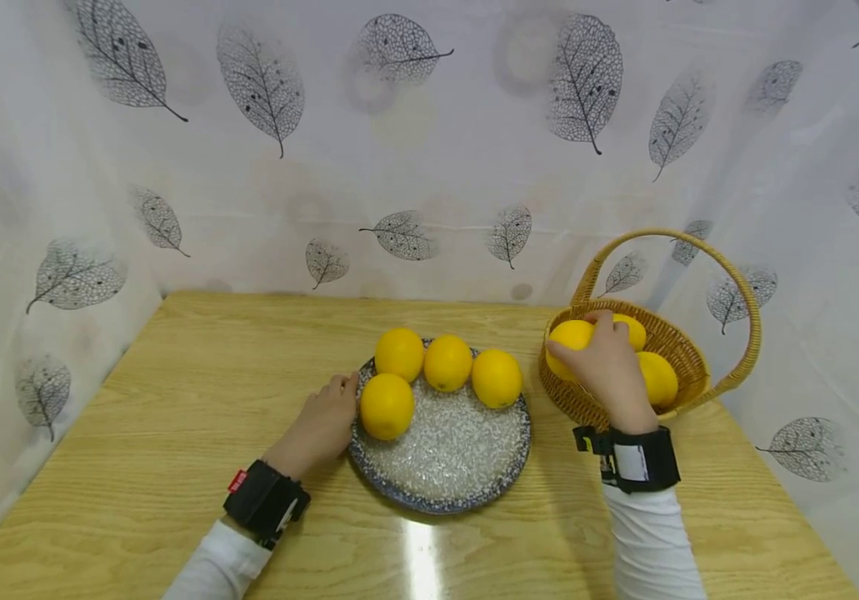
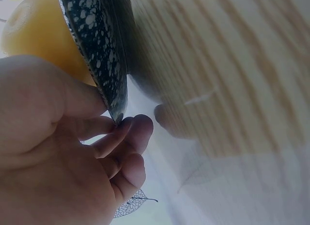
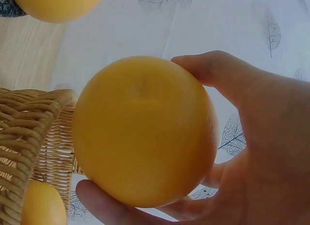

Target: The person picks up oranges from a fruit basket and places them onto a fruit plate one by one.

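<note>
My left hand (image 1: 322, 425) pinches the left rim of a round speckled plate (image 1: 453, 458), thumb (image 2: 80, 97) on the inner side and fingertips at the outer edge. Several oranges (image 1: 447, 363) sit along the plate's far and left side. Over at the right, my right hand (image 1: 612, 371) holds an orange (image 3: 145, 133) between thumb and fingers, at the near left part of a wicker basket (image 1: 687, 354). Two more oranges show in the basket, one behind the hand and another orange (image 1: 657, 379) to its right, partly covered by the wrist.
The basket's tall arched handle (image 1: 747, 308) rises over its right side. Wooden table (image 1: 197, 400) surface surrounds the plate, and a leaf-printed curtain (image 1: 436, 167) hangs along the back and sides. Each wrist carries a black strap (image 1: 267, 504).
</note>
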The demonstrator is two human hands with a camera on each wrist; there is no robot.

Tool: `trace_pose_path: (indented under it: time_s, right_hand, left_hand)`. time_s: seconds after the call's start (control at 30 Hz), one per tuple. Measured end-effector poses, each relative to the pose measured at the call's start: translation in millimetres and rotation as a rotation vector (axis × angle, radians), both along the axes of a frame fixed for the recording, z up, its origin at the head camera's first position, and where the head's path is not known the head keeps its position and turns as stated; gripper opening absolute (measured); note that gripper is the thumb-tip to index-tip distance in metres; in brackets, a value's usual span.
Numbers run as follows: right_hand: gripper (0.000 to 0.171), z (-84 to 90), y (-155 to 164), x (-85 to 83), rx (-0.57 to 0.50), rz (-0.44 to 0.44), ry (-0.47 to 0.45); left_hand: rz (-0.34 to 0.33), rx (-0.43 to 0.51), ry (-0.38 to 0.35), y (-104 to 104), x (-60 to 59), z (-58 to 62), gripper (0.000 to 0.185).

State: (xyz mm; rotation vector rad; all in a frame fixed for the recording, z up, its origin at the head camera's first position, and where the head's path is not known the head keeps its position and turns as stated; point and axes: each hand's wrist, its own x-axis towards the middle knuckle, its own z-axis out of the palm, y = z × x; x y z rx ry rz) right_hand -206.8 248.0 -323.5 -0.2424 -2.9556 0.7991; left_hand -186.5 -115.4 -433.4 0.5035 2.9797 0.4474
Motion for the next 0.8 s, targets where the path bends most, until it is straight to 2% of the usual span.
trace_pose_path:
  time_s: [0.33, 0.8]
  right_hand:
    - [0.082, 2.1, -11.3, 4.3, 0.031, 0.05, 0.007]
    - [0.079, 5.5, -25.5, 10.4, 0.054, 0.082, 0.039]
  left_hand:
    - [-0.001, 0.0, -0.007, 0.8, 2.5, 5.7, 0.056]
    - [0.007, 0.012, -0.008, 0.2, 2.3, 2.1, 0.055]
